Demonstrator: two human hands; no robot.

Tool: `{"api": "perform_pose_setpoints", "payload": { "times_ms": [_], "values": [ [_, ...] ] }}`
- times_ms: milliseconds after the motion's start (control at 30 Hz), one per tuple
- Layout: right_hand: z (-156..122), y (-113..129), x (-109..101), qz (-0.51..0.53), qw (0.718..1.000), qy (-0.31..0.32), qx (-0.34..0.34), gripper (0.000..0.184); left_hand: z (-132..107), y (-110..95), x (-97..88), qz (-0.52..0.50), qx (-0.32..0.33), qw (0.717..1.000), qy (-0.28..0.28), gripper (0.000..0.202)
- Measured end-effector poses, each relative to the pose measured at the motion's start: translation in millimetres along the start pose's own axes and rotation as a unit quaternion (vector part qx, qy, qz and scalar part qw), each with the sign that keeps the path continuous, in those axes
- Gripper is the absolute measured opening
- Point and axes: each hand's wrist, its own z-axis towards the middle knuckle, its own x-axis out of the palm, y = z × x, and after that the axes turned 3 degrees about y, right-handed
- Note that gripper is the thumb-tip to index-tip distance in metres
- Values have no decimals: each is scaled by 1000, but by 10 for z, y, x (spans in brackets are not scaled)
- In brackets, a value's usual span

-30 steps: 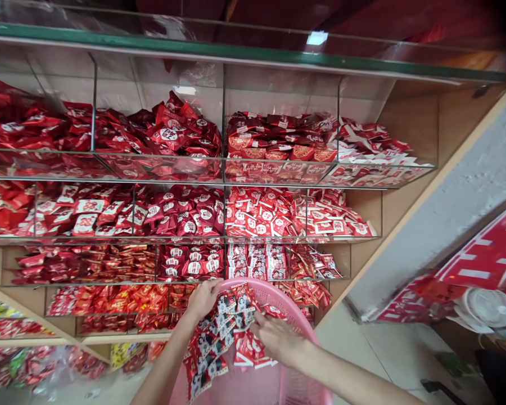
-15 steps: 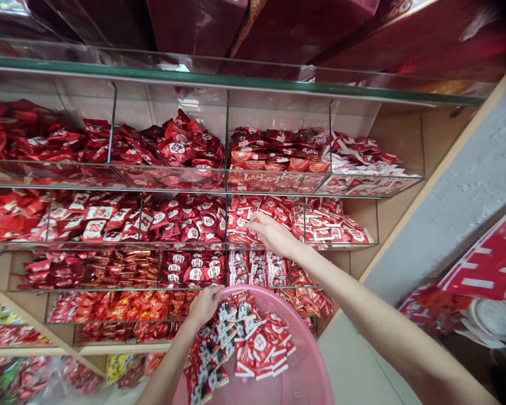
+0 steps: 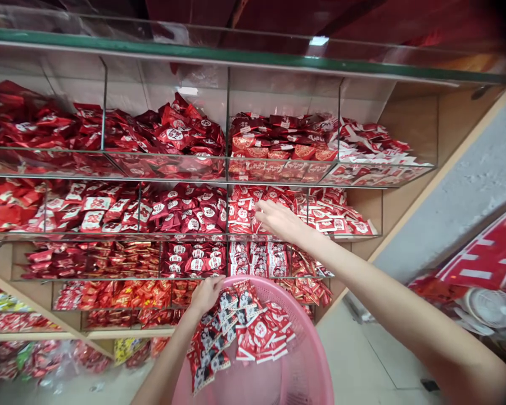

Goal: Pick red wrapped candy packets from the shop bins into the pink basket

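My left hand (image 3: 206, 295) is closed on the rim of a pink plastic basket (image 3: 310, 337). Inside it lie several red-and-black wrapped packets (image 3: 211, 351) on the left and a cluster of red-and-white packets (image 3: 263, 337) beside them. Above the basket, my right hand (image 3: 276, 216) reaches into a clear shelf compartment of small red-and-white packets (image 3: 242, 212). Its fingers are bent together at these packets; what lies between them is hidden from me.
Tiered glass-fronted shelves (image 3: 194, 236) hold many red packets, split by clear dividers. A thick glass edge (image 3: 253, 56) crosses above. At right are a wooden side panel (image 3: 459, 152), a grey wall (image 3: 484, 163) and a white fan-like object (image 3: 491, 308).
My right hand has shifted slightly right and up within the same compartment. My left hand stays on the basket rim. The view has tilted down a little.
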Motion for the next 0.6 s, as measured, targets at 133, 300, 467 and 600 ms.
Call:
{"api": "perform_pose_setpoints", "payload": {
  "times_ms": [133, 300, 467, 600],
  "values": [
    [-109, -65, 35, 34, 999, -37, 16, 18, 5, -5, 11, 2, -4, 1000, 0, 45],
    [-309, 34, -85, 205, 958, -197, 41, 13, -6, -19, 1, 0, -5, 1000, 3, 45],
    [-544, 336, 2, 469, 869, -116, 111, 14, -5, -23, -17, -9, 1, 1000, 8, 44],
    [-733, 583, 491, 593, 795, 73, 108, 16, 5, -21, -14, -11, -9, 1000, 11, 43]
  ]
}}
